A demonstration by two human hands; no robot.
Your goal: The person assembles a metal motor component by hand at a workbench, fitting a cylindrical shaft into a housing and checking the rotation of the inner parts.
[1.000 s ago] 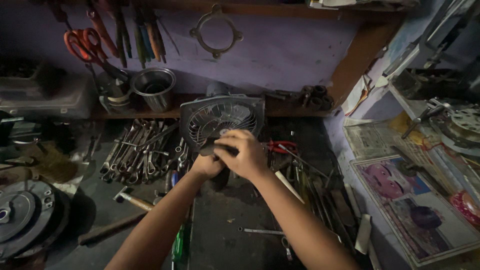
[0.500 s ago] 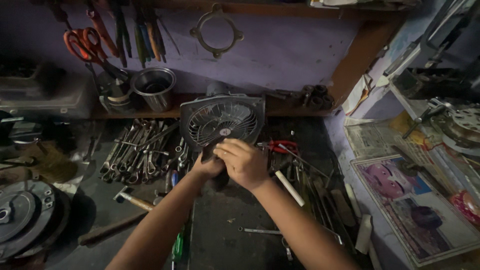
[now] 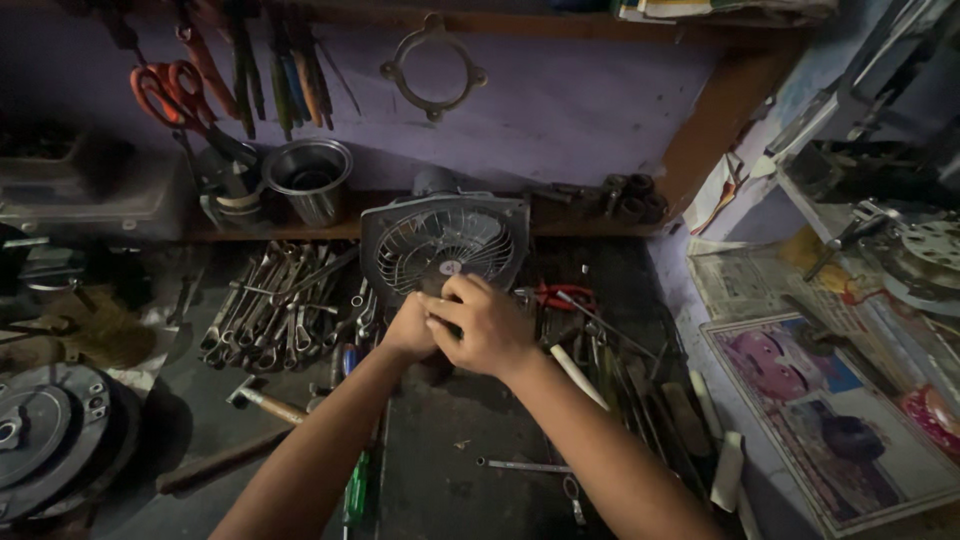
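Observation:
A small square grey fan (image 3: 446,238) with a wire grille stands upright in the middle of the dark workbench, facing me. My left hand (image 3: 408,328) and my right hand (image 3: 484,325) meet at its lower front edge, fingers curled together against the frame. What the fingers pinch is hidden between them. My right hand lies partly over my left.
A pile of spanners (image 3: 280,305) lies to the left, a hammer (image 3: 262,402) nearer me. Red pliers (image 3: 560,296) and assorted rods lie to the right. A steel cup (image 3: 312,178) and scissors (image 3: 168,88) are on the back shelf and wall. Printed papers (image 3: 830,420) cover the right side.
Both hands have stayed at the fan's lower edge, shifting slightly lower against the frame. The fan has not moved.

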